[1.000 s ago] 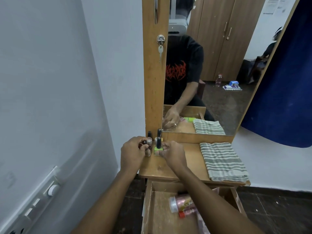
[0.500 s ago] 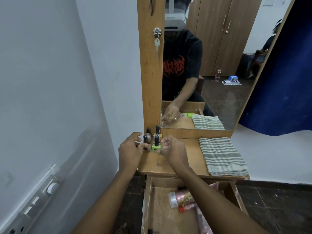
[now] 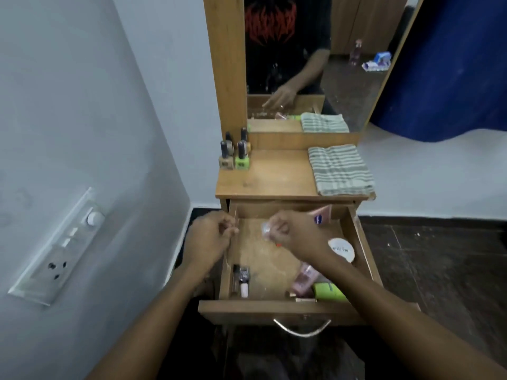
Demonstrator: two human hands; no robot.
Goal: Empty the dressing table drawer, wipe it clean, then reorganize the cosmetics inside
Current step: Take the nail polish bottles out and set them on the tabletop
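Drawer handle (image 3: pixel 301 329): one metal loop, lower centre of the frame.
Drawer (image 3: pixel 277 307): one, pulled open at centre (the right forearm hid part of its contents).
Drawer front, left: one small white-capped bottle (image 3: pixel 244 282) lay by the left wall.
Drawer front, right: one green tube (image 3: pixel 329 292) and one pink tube (image 3: pixel 304 278), side by side.
Drawer right side: one round white jar (image 3: pixel 341 249).
Left hand (image 3: pixel 211 235): fingers curled at the drawer's left wall; whether they held anything could not be told.
Right hand (image 3: pixel 293 233): fingers curled over a blurred pale thing (image 3: pixel 264 230) mid-drawer; hold unclear.
Tabletop (image 3: pixel 274 176): four nail polish bottles (image 3: pixel 236 154) stood clustered at its far left corner; one folded striped cloth (image 3: pixel 340 170) lay at right.
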